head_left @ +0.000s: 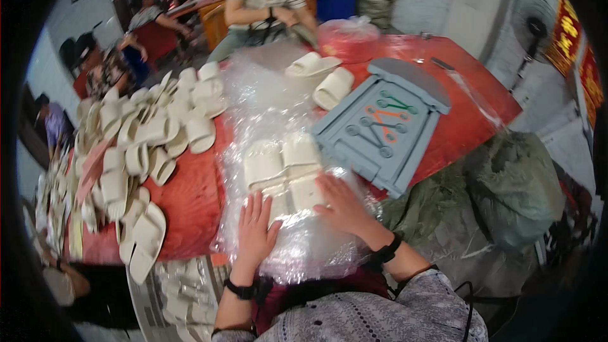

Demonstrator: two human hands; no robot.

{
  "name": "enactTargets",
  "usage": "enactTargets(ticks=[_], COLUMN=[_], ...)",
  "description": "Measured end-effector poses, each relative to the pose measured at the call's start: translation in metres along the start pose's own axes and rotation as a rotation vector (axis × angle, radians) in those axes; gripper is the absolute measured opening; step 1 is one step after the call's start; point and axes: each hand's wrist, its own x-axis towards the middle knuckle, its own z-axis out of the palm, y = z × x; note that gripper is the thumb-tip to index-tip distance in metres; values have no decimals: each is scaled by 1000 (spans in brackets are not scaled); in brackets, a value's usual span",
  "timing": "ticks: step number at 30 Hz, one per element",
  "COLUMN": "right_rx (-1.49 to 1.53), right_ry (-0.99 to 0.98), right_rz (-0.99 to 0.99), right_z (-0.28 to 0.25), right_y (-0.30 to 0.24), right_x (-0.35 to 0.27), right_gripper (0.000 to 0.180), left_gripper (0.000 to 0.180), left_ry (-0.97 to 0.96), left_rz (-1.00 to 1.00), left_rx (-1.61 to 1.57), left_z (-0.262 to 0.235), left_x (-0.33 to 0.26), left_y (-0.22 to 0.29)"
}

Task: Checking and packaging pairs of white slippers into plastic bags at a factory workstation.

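A pair of cream slide sandals (278,161) lies side by side in front of me, in or under clear plastic; I cannot tell which. My left hand (257,228) rests with fingers stretched on the plastic at their near left edge. At their right edge my right hand (340,199) lies with its fingers spread. Neither hand grips anything. Sheets of clear plastic bags (253,88) run beneath and beyond the pair. To the right stands a grey plastic folding stool (354,158), on its side or folded flat, with green and orange patterns.
A big heap of cream slides (152,126) covers the left of the red table (190,215). Two more slides (334,87) lie ahead. Farther back are a pink bag (348,41) and a seated person (269,0). Green sacks (516,190) stand at right; a crate (155,297) holds wrapped slides.
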Motion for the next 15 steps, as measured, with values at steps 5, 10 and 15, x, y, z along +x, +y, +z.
enactTargets(ticks=[5, 10, 15], right_rx=[195, 23, 54], right_ry=[174, 253, 63], right_rz=[113, 165, 321], right_z=[-11, -15, -33], right_y=[2, 3, -6], right_x=[2, 16, 36], right_gripper=[82, 96, 108], left_gripper=[64, 77, 87], left_ry=[100, 425, 376], left_rz=[-43, -216, -431], left_rx=[-189, -31, -82], left_z=[-7, -26, -25], left_x=[-1, -8, -7], left_y=[-4, 9, -3])
